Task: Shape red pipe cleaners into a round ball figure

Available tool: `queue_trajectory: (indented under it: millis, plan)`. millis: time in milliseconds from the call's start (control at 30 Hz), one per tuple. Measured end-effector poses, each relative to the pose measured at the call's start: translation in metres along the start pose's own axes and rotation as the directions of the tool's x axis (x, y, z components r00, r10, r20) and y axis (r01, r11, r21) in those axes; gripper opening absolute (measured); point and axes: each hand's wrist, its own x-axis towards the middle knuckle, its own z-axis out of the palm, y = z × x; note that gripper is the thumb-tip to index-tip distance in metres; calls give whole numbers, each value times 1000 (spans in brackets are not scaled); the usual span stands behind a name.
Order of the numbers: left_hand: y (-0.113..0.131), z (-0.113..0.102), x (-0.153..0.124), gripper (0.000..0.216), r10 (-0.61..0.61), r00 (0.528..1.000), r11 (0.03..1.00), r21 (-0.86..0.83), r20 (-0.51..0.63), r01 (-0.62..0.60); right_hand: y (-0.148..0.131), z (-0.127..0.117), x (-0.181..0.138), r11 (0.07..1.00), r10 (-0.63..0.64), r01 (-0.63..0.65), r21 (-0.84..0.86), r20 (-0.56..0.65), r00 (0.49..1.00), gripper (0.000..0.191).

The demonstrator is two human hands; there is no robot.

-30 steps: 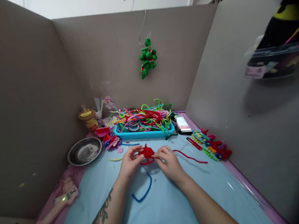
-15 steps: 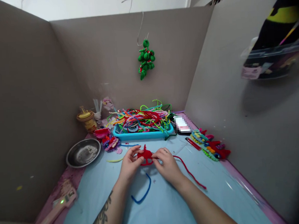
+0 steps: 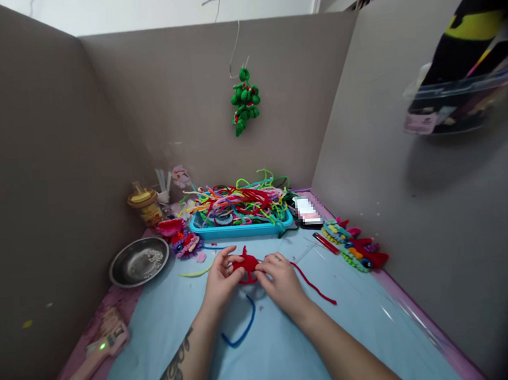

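While left hand [image 3: 220, 279] pinches red piece [image 3: 249, 263] from left — right hand [image 3: 282, 278] grips right edge.

Rounded fuzzy piece [image 3: 250, 263] is solid red; bent fuzzy stem [image 3: 246, 330] is blue. Smooth flat table cover [image 3: 277, 360] reads plain light blue. Rectangular plastic tray [image 3: 243, 231]: bright blue; its tangled fuzzy strands [image 3: 254, 199], mixed red, pink, green. Left forearm [image 3: 200, 348] bears dark leaf-patterned tattoo [image 3: 175, 371].

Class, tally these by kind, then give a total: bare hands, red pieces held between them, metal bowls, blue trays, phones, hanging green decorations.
Hands: 2 (left hand, right hand)
Red piece: 1
Metal bowl: 1
Blue tray: 1
Phone: 1
Green decoration: 1
Total: 7
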Motion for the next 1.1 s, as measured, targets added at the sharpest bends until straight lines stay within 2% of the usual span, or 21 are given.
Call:
queue_trajectory:
  millis: [167, 367, 600, 933, 1100]
  plan:
    - [-3, -3, 0, 52, -3, 1000, 1000, -18, 21, 3, 0, 1, 0, 1000, 10, -10, -20, -4, 1000, 14]
    - [-5, -4, 1, 46, 11, 1000, 1000, -28, -8, -11, -3, -1, -1, 999, -17, 20, 41, -65, 998, 14]
    - [-7, -3, 0, 51, -16, 1000, 996, -86, 20, 18, -6, 0, -2, 996, -49, 57, 74, -104, 993, 14]
    - [-11, -2, -1, 52, -30, 999, 990, -138, 32, 34, -10, 6, -4, 997, -24, 38, 68, -198, 980, 13]
    - [-8, 0, -2, 53, -29, 1000, 984, -176, 3, 29, -10, 7, -4, 994, 34, -10, 110, -219, 975, 13]
